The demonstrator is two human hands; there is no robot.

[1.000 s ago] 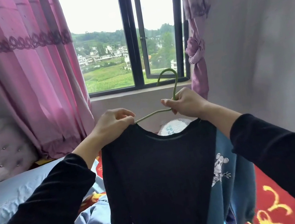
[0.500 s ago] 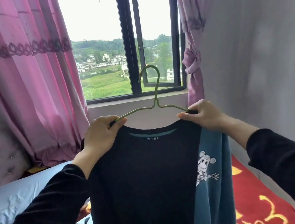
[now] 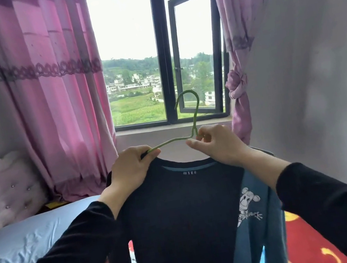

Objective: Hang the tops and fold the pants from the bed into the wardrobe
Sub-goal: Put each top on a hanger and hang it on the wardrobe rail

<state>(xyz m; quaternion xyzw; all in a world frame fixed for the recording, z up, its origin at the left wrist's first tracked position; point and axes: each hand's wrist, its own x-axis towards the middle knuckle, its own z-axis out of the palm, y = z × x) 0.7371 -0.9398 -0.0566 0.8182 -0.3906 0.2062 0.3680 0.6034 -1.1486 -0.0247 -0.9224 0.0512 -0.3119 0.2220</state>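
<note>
The single camera on your head looked forward and slightly down, facing the window [image 3: 132,57] at 12 o'clock. It sat close to the hanger [image 3: 196,116] and shirt [image 3: 182,217], with the bed [image 3: 37,241] at 8 o'clock and the wall [image 3: 317,61] at 3.

Open air above hanger [image 3: 171,142], wall [image 3: 308,63] near right, curtain [image 3: 48,101] left, bed [image 3: 26,245] below

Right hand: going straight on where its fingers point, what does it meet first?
The green hanger: the right hand points left, fingertips at its neck. Beyond that, probably the left hand gripping the shoulder of the black top, though depth is unclear.
</note>
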